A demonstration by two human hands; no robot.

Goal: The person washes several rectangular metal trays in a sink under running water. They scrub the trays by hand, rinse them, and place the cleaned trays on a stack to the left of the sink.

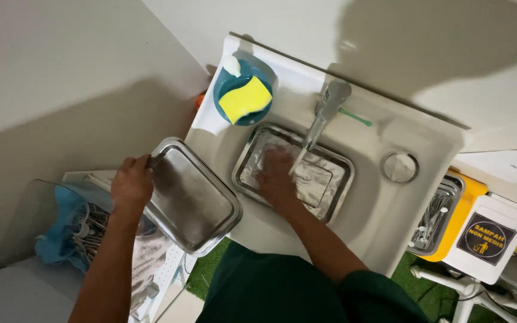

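A white sink fills the middle of the view, set into a corner of plain pale walls, with green matting on the floor at 5 o'clock. A metal tap rises at 12 o'clock and runs water down into a steel tray lying in the basin. The right hand is pressed flat inside that tray, fingers spread, under the stream. The left hand is clamped on the rim of a second steel tray, which is tilted over the sink's edge at 9 o'clock. At 11 o'clock a teal bowl holds a yellow sponge. A round drain cap sits at 2 o'clock. At 3 o'clock stands a yellow bin with a white lid.

At 8 o'clock a clear box holds metal tools on blue cloth (glare blurs them). The foam and running water hide the tray's floor, and the person's dark green top covers the sink's near edge.
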